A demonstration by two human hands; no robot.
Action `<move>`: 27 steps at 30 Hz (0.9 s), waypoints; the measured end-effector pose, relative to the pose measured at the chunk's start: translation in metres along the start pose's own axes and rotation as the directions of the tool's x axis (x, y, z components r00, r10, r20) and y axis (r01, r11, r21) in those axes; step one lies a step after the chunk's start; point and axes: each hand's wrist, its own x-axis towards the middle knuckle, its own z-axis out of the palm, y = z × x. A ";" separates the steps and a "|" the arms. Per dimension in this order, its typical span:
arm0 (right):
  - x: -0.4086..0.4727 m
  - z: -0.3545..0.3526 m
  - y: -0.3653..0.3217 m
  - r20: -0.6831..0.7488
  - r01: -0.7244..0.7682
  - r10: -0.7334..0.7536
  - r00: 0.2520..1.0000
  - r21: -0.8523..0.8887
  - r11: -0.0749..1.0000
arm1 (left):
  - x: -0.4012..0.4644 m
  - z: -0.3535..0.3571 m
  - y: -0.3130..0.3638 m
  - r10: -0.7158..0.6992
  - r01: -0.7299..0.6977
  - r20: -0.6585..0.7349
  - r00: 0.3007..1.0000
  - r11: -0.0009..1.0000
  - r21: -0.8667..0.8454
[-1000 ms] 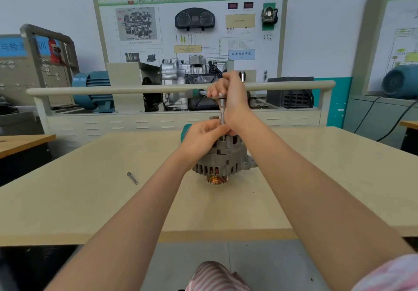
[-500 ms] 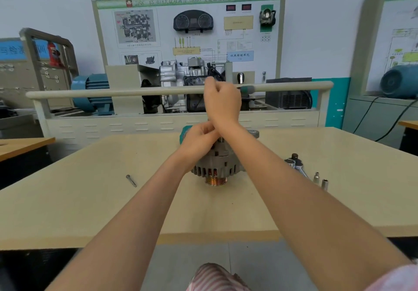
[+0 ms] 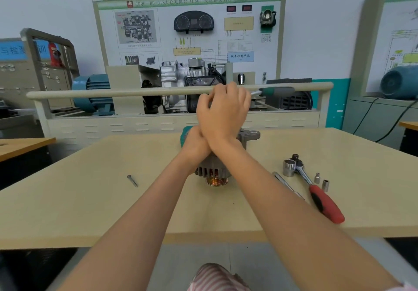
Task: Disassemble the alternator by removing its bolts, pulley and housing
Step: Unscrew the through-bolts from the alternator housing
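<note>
The grey alternator (image 3: 212, 170) stands on the table (image 3: 90, 200) with its copper-coloured pulley (image 3: 216, 181) facing down. My right hand (image 3: 222, 112) grips the head of a ratchet above it. The ratchet's green and grey handle (image 3: 277, 91) points right. My left hand (image 3: 195, 142) sits on top of the alternator under my right wrist, fingers curled at the ratchet's extension shaft and mostly hidden. A loose bolt (image 3: 132, 180) lies on the table to the left.
Right of the alternator lie a red-handled ratchet (image 3: 325, 204), a large socket (image 3: 288, 167), two small sockets (image 3: 317, 177) and a steel bar (image 3: 287, 185). A training bench with a rail (image 3: 113, 93) stands behind the table.
My right hand has swung the ratchet handle from pointing left to pointing right. My left hand has stayed at the shaft. The tools on the right have come into view.
</note>
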 end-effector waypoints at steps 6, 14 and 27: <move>0.029 -0.001 0.002 0.299 -0.320 0.197 0.934 0.450 0.834 | -0.002 0.000 0.004 0.045 -0.044 0.058 0.997 0.999 -0.014; 0.042 -0.007 0.005 0.590 -0.669 0.318 0.742 0.686 0.286 | -0.003 0.000 0.003 0.084 -0.074 0.097 0.992 0.992 -0.103; 0.033 -0.001 0.007 0.404 -0.372 0.170 0.899 0.497 0.784 | -0.002 0.003 0.004 0.063 -0.059 0.066 0.996 0.996 -0.064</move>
